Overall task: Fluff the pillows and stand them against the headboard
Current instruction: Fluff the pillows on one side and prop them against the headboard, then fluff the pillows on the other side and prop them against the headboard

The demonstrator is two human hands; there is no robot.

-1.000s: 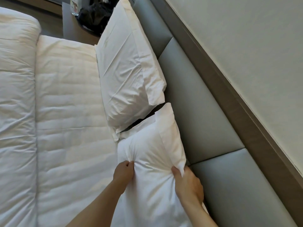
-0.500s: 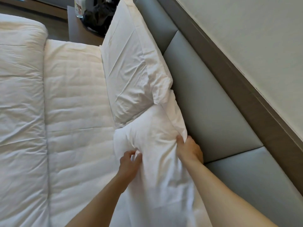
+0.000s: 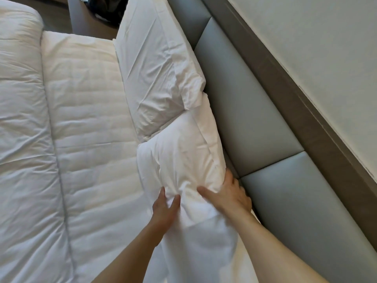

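Two white pillows lean on the grey padded headboard [image 3: 234,94]. The far pillow [image 3: 151,74] stands upright against it, its lower corner overlapping the near pillow [image 3: 183,152]. The near pillow stands tilted along the headboard, bunched in the middle. My left hand [image 3: 164,211] pinches a fold of its cover on the mattress side. My right hand [image 3: 230,195] grips its edge on the headboard side, fingers spread over the fabric. The pillow's lower end is hidden between my forearms.
A white quilted mattress cover [image 3: 85,127] fills the middle, with a rolled white duvet [image 3: 18,119] at the left. A nightstand [image 3: 81,23] with a black bag [image 3: 108,7] stands beyond the bed's far end. A brown frame [image 3: 295,103] and pale wall run behind the headboard.
Both hands have pushed the near pillow further along the headboard until it tucks under the far pillow's corner. My right hand has spread wider over the pillow's edge.
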